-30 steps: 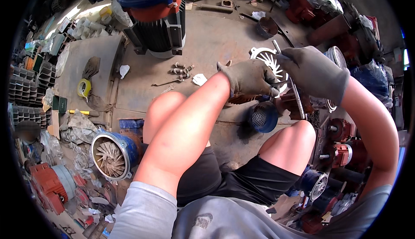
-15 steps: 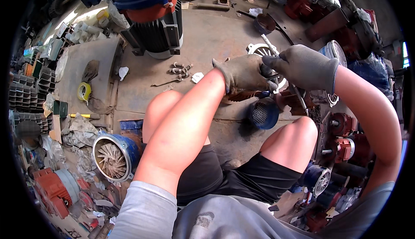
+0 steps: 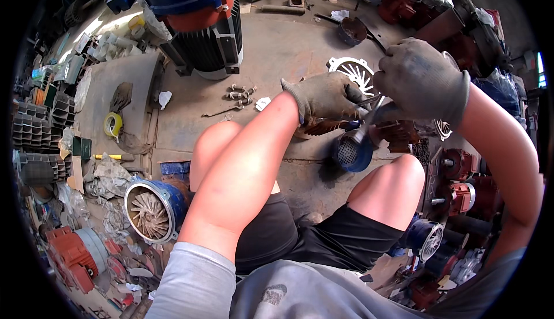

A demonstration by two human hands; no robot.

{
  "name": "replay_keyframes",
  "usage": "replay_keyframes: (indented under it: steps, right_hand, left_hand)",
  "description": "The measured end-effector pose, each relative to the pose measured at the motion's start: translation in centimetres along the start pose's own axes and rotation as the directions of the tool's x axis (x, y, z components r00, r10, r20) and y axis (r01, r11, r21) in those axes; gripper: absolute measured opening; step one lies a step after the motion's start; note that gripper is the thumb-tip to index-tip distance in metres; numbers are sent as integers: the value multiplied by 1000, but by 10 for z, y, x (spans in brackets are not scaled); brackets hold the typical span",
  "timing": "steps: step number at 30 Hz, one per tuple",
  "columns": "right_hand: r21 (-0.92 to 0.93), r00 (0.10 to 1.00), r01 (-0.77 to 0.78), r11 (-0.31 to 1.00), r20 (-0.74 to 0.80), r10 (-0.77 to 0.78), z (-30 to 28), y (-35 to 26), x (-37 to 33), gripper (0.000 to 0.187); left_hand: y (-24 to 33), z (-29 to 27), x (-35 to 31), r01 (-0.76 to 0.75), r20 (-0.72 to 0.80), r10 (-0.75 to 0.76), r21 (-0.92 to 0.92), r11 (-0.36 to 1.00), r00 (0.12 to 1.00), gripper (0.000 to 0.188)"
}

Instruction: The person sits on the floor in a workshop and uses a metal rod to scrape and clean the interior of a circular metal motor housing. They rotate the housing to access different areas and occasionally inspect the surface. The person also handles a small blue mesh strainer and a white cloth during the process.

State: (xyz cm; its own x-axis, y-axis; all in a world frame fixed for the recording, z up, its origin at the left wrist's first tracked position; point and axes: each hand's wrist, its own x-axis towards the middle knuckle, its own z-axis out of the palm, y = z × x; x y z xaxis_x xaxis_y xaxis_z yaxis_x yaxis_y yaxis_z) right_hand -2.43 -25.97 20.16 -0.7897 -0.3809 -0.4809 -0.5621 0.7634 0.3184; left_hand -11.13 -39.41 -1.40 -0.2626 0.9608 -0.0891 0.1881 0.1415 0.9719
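Both my hands wear grey work gloves. My left hand point(image 3: 330, 97) is closed, its fingers curled at the end of a dark piece that I cannot make out. Just below it is a brown finned part point(image 3: 323, 127). Beside it, on the right, my right hand point(image 3: 424, 82) is closed around a long grey metal tool point(image 3: 374, 114), smeared by motion, its kind unclear. The tool's lower end passes in front of a blue round pan with a perforated bottom point(image 3: 351, 153). Behind the hands lies a white round slotted end cover point(image 3: 353, 71).
A large black finned motor point(image 3: 202, 45) with a blue flange stands ahead. Several bolts point(image 3: 239, 95) and a yellow tape roll point(image 3: 112, 124) lie leftward. Near my left leg is a blue housing point(image 3: 128, 203) with a fan inside. Red motors point(image 3: 460, 166) line the right.
My right hand has turned and moved slightly right; the tool has swung, its upper end no longer showing above the hand. My left hand has stayed nearly still.
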Motion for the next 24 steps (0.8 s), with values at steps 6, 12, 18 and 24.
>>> replay_keyframes:
  steps: [6, 12, 18, 24]
  right_hand:
    - [595, 913, -365, 716, 78, 401, 36, 4, -10, 52]
    - [-325, 894, 221, 919, -309, -325, 24, 8, -32, 44]
    - [-81, 990, 139, 987, 13, -139, 10, 10, -11, 42]
    - [639, 908, -401, 657, 181, 378, 20, -6, 3, 47]
  left_hand:
    - [22, 7, -5, -9, -45, 9, -8, 1000, 999, 14]
    - [26, 4, -13, 10, -66, -14, -55, 998, 998, 20]
    - [22, 2, -6, 3, -13, -2, 84, 996, 1000, 25]
    - [24, 3, -9, 47, -21, -48, -55, 997, 999, 25]
